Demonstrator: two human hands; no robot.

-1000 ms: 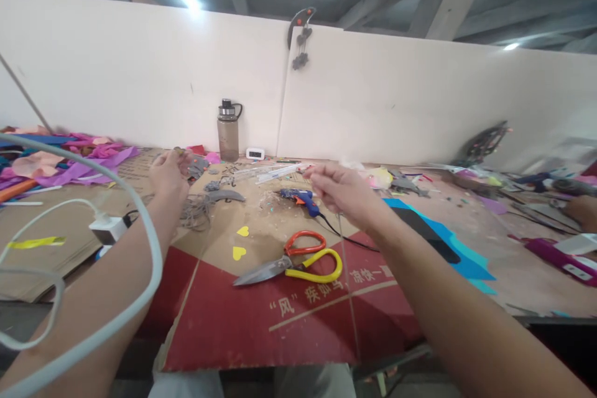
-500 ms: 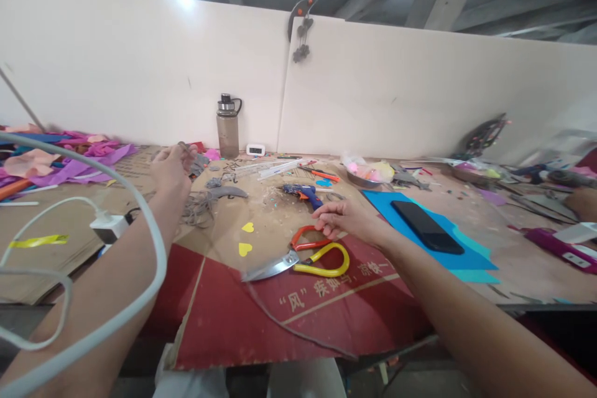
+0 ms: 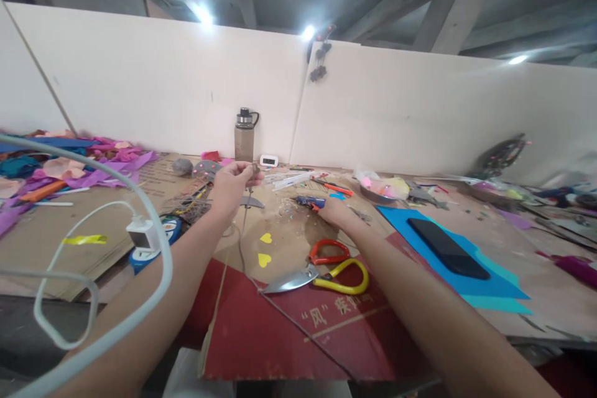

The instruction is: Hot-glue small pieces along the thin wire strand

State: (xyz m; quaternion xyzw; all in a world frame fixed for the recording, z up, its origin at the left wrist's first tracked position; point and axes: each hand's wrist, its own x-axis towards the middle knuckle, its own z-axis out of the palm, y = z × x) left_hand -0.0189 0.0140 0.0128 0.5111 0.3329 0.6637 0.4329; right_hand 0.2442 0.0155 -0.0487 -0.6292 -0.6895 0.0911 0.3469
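Cord (image 3: 298, 326) hangs from the left hand's (image 3: 232, 184) pinching grip, trailing past the scissors (image 3: 291, 280) over cardboard (image 3: 261, 348); the right hand (image 3: 337, 212) meets the glue gun (image 3: 310, 201) there, its grip's closure hidden.

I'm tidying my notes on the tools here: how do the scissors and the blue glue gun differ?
The scissors have one red and one yellow handle; the glue gun is mainly blue. The scissors lie nearer the person, the glue gun farther back. No hand is on the scissors, while the right hand is at the glue gun's handle end. Both are hand tools.
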